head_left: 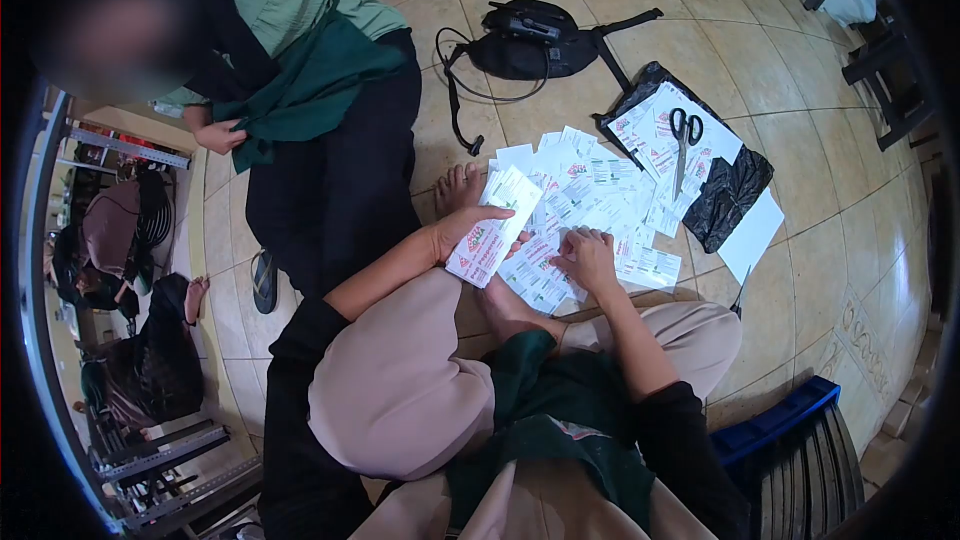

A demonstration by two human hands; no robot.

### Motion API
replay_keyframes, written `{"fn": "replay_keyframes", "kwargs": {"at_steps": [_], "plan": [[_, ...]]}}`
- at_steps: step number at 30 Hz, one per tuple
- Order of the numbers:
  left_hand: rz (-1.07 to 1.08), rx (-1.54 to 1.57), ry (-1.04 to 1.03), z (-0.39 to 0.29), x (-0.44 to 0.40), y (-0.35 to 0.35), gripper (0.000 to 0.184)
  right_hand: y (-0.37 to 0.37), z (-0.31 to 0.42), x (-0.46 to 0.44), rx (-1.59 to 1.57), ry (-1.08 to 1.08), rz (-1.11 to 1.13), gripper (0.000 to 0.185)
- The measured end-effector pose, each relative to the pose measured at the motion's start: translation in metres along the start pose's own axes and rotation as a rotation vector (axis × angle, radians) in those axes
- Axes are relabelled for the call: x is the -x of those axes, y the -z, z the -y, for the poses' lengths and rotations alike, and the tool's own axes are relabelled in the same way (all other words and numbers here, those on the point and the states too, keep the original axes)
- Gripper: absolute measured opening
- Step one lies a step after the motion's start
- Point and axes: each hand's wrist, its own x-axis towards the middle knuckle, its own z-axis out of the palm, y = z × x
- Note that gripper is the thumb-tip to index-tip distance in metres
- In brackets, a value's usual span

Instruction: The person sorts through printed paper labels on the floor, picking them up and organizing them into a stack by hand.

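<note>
My left hand [462, 230] is closed around a thick stack of printed paper labels [490, 238] with red and green print, the thumb lying across the top. Over the near side of a spread-out pile of similar loose labels [605, 185] is my right hand [588, 258], its fingers bent and drawn in. Whether a label is between those fingertips is too small to tell. The pile lies on the tiled floor in front of my crossed legs. A pair of black-handled scissors [684, 145] rests on sheets of labels at the pile's far right.
Black plastic wrapping [733, 195] lies under the sheets, with white paper [752, 238] beside it. A black waist bag [530, 40] with straps is farther off. Another person [330, 140] sits at my left, near a sandal [264, 282]. A blue-edged slatted object [790, 440] stands at lower right.
</note>
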Motion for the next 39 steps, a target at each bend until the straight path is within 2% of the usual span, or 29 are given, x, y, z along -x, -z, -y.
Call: {"fn": "replay_keyframes", "kwargs": {"at_steps": [3,5,9,11,14,18,22,26,29,31,32,33,35,38,39], "plan": [[0.003,-0.007,-0.001,0.000,0.000,0.001,0.048,0.005,-0.011,-0.002,-0.064,0.075,0.052,0.023],[0.007,0.003,0.000,0.000,0.000,-0.001,0.049,0.005,-0.021,-0.004,-0.409,-0.105,0.218,0.021],[-0.022,-0.025,-0.029,0.000,0.005,-0.009,0.050,0.014,-0.030,-0.003,-0.349,-0.155,0.173,0.026],[-0.042,-0.042,-0.046,0.000,0.005,-0.010,0.050,0.013,-0.036,-0.003,-0.422,-0.212,0.183,0.030],[-0.055,-0.066,-0.063,0.001,0.002,-0.006,0.050,0.005,-0.033,-0.001,-0.426,-0.251,0.170,0.027],[-0.070,-0.066,-0.088,0.000,0.001,-0.005,0.049,0.001,-0.024,-0.001,-0.287,-0.168,0.186,0.017],[-0.087,-0.043,-0.132,-0.002,0.001,0.000,0.050,0.015,-0.029,-0.008,-0.439,-0.116,0.209,0.016],[-0.137,-0.046,-0.187,-0.003,0.004,-0.007,0.052,0.017,-0.033,-0.008,-0.508,-0.151,0.261,0.019],[-0.146,-0.071,-0.207,-0.003,0.003,-0.008,0.052,-0.011,-0.026,-0.005,-0.574,-0.050,0.152,0.025],[-0.112,-0.056,-0.192,-0.003,0.001,-0.003,0.052,-0.038,-0.016,-0.003,-0.944,-0.035,0.105,0.032],[-0.112,-0.058,-0.195,-0.003,0.000,-0.001,0.052,-0.033,0.002,0.000,-1.083,-0.210,0.145,0.032],[-0.116,-0.045,-0.200,-0.003,-0.001,0.000,0.052,-0.032,0.016,0.003,-1.116,-0.298,0.129,0.030],[-0.120,-0.031,-0.205,-0.002,-0.001,-0.001,0.052,-0.059,0.015,0.003,-1.013,-0.265,0.071,0.023],[-0.145,-0.043,-0.211,-0.003,0.005,-0.008,0.053,-0.029,0.009,-0.002,-0.923,-0.181,0.146,0.018],[-0.137,-0.048,-0.214,-0.003,0.006,-0.010,0.055,-0.021,0.004,-0.006,-0.983,-0.137,0.113,0.016]]}}
